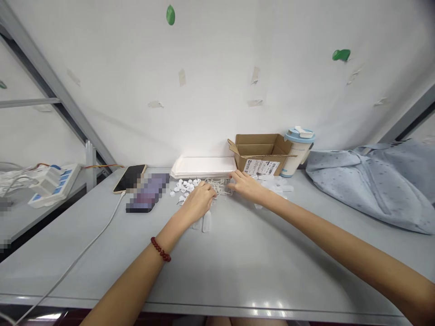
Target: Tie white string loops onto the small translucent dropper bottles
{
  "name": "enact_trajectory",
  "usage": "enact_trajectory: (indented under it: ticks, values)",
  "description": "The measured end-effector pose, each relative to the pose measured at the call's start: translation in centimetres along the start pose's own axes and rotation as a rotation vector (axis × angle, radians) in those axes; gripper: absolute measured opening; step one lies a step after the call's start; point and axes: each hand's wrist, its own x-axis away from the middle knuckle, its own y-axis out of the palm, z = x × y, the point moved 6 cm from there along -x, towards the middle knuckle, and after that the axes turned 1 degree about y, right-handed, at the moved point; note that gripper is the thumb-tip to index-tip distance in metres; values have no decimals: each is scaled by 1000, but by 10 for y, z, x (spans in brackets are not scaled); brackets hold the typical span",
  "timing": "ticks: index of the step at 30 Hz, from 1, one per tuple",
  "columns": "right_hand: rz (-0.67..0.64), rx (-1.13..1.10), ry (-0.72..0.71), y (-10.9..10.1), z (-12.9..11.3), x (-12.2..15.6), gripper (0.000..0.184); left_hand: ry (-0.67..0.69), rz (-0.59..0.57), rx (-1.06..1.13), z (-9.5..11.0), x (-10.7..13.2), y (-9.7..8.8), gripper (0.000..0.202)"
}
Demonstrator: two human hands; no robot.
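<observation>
My left hand rests on the grey table, fingers curled down over a tangle of thin white strings. A red bead bracelet circles that wrist. My right hand reaches to the same tangle from the right, its fingers pinched at the strings. Several small white caps lie scattered just left of the strings. A few clear plastic pieces lie under and beside my left hand, and more lie behind my right hand.
A white foam tray lies by the wall, beside an open cardboard box and a lidded cup. A phone on a white cable lies at left. Blue cloth covers the right; a power strip sits far left.
</observation>
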Motion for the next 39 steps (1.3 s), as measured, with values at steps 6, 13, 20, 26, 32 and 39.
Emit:
enact_trajectory:
  ticks: [6,13,20,26,32,39]
  values:
    - [75,-102,95,-18,11,15,27,-10,14,5,-2,1,-2,25]
    - [110,-642,215,-30,-2,51,10,8,-46,6,-2,2,3,27]
    - [183,-693,235,-12,-24,69,17,-23,-37,6,-1,-1,5,25]
    - [243,-578,105,-9,-39,74,21,-9,-38,29,0,-5,4,21]
    - [228,-538,107,-11,-39,74,21,-191,141,293,-10,-6,-6,16]
    - [212,-498,120,-11,-40,74,24,-508,288,702,-25,2,-12,25]
